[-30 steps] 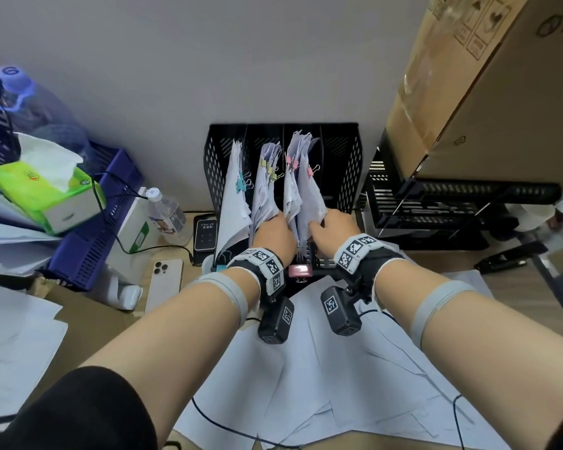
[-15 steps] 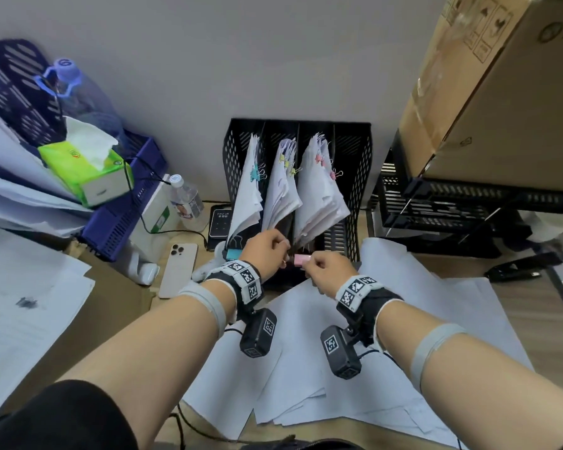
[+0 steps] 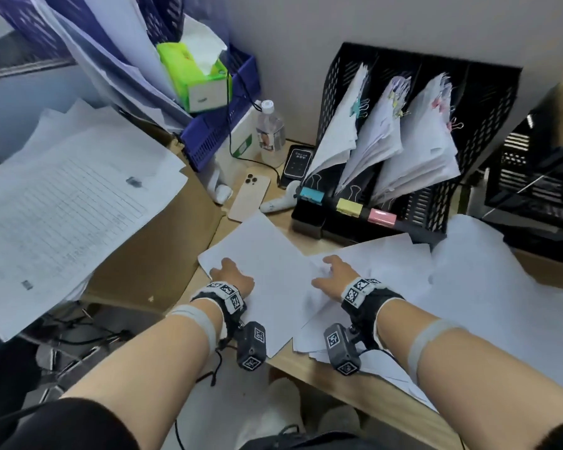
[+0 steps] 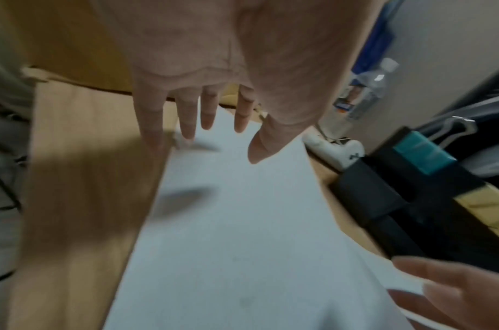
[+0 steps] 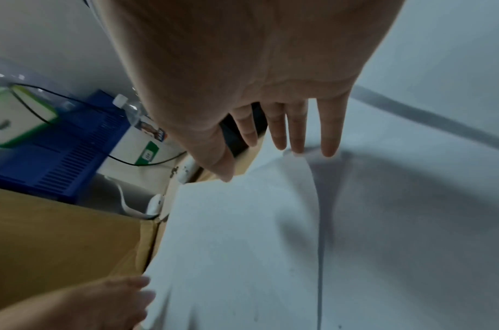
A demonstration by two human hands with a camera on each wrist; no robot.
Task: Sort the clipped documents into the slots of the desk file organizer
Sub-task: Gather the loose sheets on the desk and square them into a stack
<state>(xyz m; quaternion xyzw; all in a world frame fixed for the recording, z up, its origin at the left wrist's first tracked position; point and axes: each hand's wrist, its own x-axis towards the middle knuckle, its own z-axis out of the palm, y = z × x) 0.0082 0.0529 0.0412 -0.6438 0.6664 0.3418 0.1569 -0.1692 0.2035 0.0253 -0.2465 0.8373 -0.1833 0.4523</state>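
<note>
Both hands lie flat, palms down, on loose white sheets [image 3: 273, 254] spread over the table [image 3: 355, 394]. The left hand [image 3: 233, 277] has its grip apart, fingers straight and spread, fingertips near the far left corner of the top sheet; the left wrist view shows them above the paper, clamped on nothing. The right hand [image 3: 337, 277] likewise has its grip apart, straight fingers resting on a raised crease in the overlapping sheets, holding nothing. The clipped documents [image 3: 397, 138] are well apart from both hands, beyond the fingertips at the back of the table. They stand in the black mesh desk file organizer [image 3: 488, 102], which sits against the wall. Three bundles occupy three neighbouring slots: the left bundle carries a teal clip, the middle one yellow clips, the right one pink clips, all near their upper edges. Each bundle stands on its lower edge with its long axis running up toward the wall, top leaning back, loose lower corners fanning forward and to the right. The rightmost slot shows only mesh from this angle. On the organizer's front lip sit three large clips in a row: a teal binder clip [image 3: 311, 194], a yellow binder clip [image 3: 349, 207] and a pink binder clip [image 3: 382, 217], one before each filled slot. To the left, a blue basket [image 3: 221, 125] holds a green tissue box [image 3: 192, 76] and stacked papers.
</note>
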